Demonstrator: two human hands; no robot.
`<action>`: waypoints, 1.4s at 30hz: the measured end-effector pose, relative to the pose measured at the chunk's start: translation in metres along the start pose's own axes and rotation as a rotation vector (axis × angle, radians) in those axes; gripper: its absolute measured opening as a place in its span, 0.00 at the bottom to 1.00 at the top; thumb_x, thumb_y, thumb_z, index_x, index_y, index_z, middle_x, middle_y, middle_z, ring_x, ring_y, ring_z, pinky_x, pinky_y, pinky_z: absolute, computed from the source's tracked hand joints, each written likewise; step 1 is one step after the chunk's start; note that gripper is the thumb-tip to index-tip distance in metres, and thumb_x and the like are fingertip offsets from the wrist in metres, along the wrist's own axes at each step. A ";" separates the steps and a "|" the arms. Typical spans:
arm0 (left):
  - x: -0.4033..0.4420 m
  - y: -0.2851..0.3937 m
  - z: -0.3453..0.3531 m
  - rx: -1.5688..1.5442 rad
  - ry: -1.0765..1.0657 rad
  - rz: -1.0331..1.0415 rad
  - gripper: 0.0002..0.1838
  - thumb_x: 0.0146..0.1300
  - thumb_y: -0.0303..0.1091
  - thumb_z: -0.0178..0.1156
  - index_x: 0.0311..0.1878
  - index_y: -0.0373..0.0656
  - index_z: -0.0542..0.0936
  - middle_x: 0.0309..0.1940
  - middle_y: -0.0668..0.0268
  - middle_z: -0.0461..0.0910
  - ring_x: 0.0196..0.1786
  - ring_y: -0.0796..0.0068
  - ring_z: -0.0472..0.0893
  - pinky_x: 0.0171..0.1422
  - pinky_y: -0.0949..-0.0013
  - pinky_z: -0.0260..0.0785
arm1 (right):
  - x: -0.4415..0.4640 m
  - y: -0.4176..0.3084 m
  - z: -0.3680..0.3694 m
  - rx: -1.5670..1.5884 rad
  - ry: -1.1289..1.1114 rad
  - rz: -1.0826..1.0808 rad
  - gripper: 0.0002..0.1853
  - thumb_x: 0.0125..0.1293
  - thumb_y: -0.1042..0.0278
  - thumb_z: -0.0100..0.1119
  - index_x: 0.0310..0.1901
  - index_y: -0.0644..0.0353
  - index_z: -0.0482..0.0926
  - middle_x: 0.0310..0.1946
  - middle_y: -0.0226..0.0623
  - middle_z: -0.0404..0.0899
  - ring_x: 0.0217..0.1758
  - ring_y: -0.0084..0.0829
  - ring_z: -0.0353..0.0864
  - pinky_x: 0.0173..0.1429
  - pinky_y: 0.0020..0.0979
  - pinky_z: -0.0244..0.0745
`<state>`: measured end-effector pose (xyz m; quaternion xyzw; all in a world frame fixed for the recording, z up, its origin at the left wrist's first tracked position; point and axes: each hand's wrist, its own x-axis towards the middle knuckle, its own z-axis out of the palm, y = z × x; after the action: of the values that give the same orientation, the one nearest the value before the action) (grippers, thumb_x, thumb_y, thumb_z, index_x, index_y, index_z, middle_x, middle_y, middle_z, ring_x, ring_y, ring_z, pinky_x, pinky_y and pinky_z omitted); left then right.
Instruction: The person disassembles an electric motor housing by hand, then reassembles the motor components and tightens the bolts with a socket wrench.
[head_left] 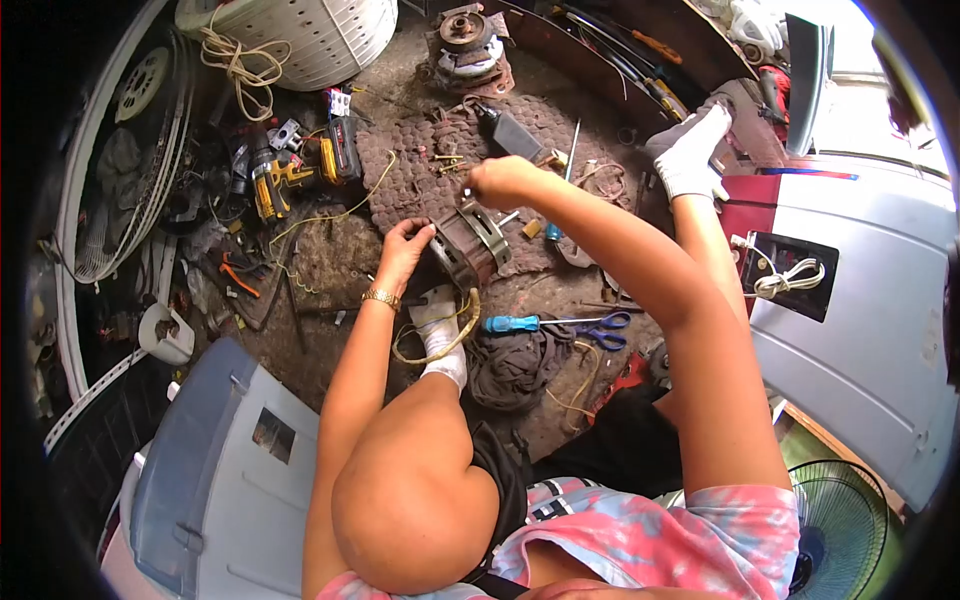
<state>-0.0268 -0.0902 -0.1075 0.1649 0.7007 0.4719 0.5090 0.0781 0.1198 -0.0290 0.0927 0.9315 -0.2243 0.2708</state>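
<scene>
An electric motor (470, 248) with a metal frame and a shaft sticking out stands before me near a ragged woven mat (405, 190). My left hand (404, 250) grips the motor's left side, fingers bent against its edge. Above the motor's top, my right hand (500, 182) is closed; whatever its fingers hold is too small to make out. A yellowish sleeved cable (468, 325) runs from the motor down beside my foot in a white sock (437, 325). Small brass-coloured screws (450, 162) lie on the mat behind my right hand.
A blue-handled screwdriver (512, 324), blue scissors (605, 330) and a dark cloth (515, 370) lie nearby. A yellow drill (272, 180) and orange-handled pliers (240, 278) are leftward. Another motor (465, 45) and a white basket (320, 40) stand behind. A fan (840, 530) is at right.
</scene>
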 end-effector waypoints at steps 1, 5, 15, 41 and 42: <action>-0.002 0.005 0.001 0.008 0.013 -0.002 0.17 0.58 0.39 0.65 0.44 0.36 0.79 0.39 0.68 0.79 0.43 0.80 0.75 0.51 0.74 0.65 | 0.000 -0.004 -0.001 -0.058 -0.072 -0.017 0.13 0.55 0.63 0.53 0.39 0.59 0.80 0.37 0.46 0.82 0.43 0.43 0.81 0.46 0.40 0.77; -0.001 0.013 0.000 0.043 -0.027 0.019 0.16 0.53 0.38 0.69 0.41 0.37 0.81 0.36 0.68 0.81 0.39 0.80 0.76 0.48 0.75 0.68 | -0.004 0.002 -0.004 0.052 -0.002 0.108 0.14 0.57 0.64 0.50 0.38 0.62 0.80 0.40 0.46 0.81 0.45 0.42 0.81 0.47 0.40 0.76; 0.001 0.012 0.000 0.088 0.027 0.096 0.09 0.54 0.31 0.65 0.35 0.35 0.82 0.29 0.69 0.81 0.31 0.82 0.76 0.39 0.76 0.68 | -0.004 0.018 0.020 0.369 -0.021 0.185 0.17 0.56 0.60 0.55 0.42 0.63 0.80 0.42 0.50 0.80 0.48 0.45 0.80 0.51 0.40 0.75; 0.040 0.028 -0.001 0.090 -0.635 -0.850 0.49 0.53 0.74 0.33 0.68 0.45 0.59 0.63 0.48 0.64 0.64 0.43 0.64 0.62 0.38 0.56 | -0.023 0.043 0.102 1.040 -0.222 0.557 0.36 0.60 0.32 0.48 0.36 0.66 0.82 0.23 0.39 0.82 0.27 0.32 0.78 0.34 0.34 0.73; 0.036 0.025 -0.001 0.042 -0.635 -0.820 0.47 0.54 0.73 0.33 0.68 0.45 0.60 0.63 0.49 0.65 0.64 0.45 0.65 0.63 0.38 0.56 | -0.028 0.032 0.108 1.144 -0.092 0.592 0.34 0.60 0.35 0.50 0.34 0.68 0.82 0.20 0.38 0.81 0.27 0.31 0.79 0.33 0.34 0.73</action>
<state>-0.0489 -0.0527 -0.1067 0.0223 0.5280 0.1461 0.8363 0.1615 0.0958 -0.1069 0.4657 0.5871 -0.6051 0.2688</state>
